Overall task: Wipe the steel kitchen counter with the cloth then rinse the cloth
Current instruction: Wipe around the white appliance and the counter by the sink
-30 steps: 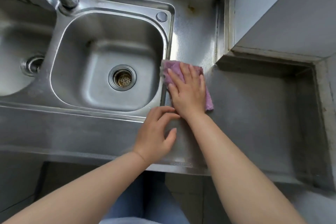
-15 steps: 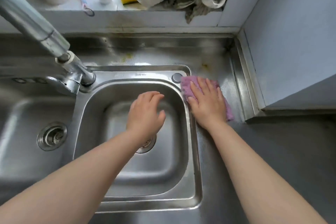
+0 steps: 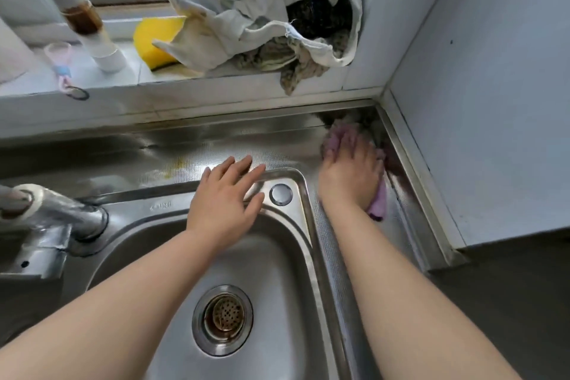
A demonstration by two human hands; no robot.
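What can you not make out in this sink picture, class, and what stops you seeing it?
- Most of the purple cloth: head view, covered by the right hand.
- Tap spout: cut off by the left edge.
- Contents of the white bag on the ledge: hidden by its folds.
- Counter corner beyond the cloth: blurred.

Home kitchen, steel sink [image 3: 296,194] with drain strainer [image 3: 222,316], faucet [image 3: 46,225], sponge [image 3: 154,40] on windowsill

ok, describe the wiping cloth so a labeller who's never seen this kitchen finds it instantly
Start at the steel sink basin and follow the counter to its far right corner, where the grey wall begins. The cloth lies there, pressed flat under the right hand. It is small and purple, unlike the white and patterned rags piled up on the ledge behind.
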